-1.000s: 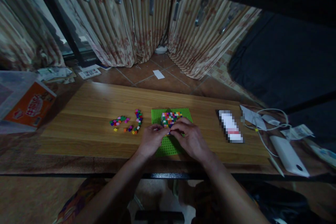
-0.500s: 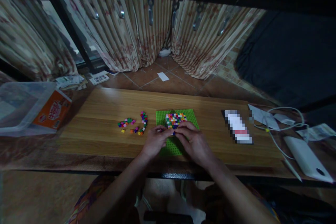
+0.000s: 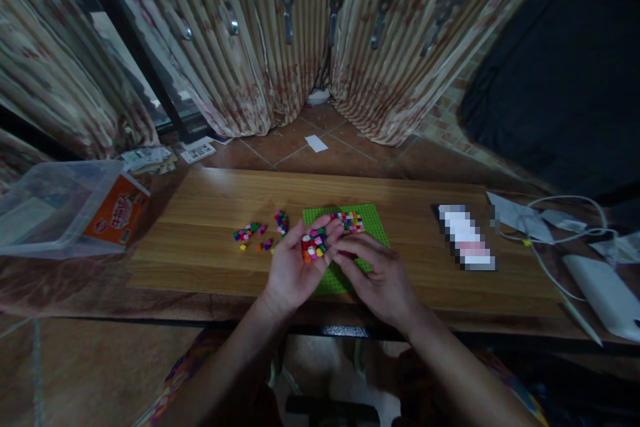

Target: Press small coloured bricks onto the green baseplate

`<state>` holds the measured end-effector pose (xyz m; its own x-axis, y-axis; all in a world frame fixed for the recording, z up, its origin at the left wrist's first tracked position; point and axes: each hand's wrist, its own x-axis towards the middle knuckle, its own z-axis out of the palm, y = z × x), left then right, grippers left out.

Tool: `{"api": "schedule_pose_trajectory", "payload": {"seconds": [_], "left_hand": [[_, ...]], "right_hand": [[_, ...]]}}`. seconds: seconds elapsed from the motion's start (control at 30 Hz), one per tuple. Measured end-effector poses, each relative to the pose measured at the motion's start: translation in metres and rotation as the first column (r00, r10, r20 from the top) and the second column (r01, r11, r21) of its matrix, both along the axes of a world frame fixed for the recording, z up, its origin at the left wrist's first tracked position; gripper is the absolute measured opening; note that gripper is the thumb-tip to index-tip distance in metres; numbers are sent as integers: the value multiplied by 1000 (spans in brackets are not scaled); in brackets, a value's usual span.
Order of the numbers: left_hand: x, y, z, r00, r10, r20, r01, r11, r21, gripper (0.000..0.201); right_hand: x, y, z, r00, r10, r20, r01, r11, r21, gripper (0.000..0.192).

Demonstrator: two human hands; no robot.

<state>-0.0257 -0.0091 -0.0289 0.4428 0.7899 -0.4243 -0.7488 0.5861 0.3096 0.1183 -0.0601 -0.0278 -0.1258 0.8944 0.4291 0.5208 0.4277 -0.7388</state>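
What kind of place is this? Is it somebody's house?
It looks like a room in a home, though I can't be sure. There are long patterned curtains hanging behind, and little colourful blocks lying on a wooden board.

The fingers of the left hand point(image 3: 293, 270) and the right hand point(image 3: 383, 277) hide the near part of the brick build point(image 3: 353, 220) and some of the green baseplate point(image 3: 377, 227). Whether the right fingertips pinch a brick is too small to tell. The palm bricks point(image 3: 314, 245) overlap, too tiny to count. The left hand also covers part of the curved brick row point(image 3: 281, 221). Mosaic blurs the phone-shaped thing's face point(image 3: 465, 237). The left edge cuts the clear box point(image 3: 65, 213); the right edge cuts the white device point(image 3: 605, 293).
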Motion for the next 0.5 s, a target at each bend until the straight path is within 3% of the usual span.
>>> {"api": "schedule_pose_trajectory", "payload": {"seconds": [0.5], "left_hand": [[13, -8, -3, 1000, -27, 16, 27, 1000, -7, 34]], "right_hand": [[-9, 2, -7, 991, 0, 132, 9, 998, -67, 13]]}}
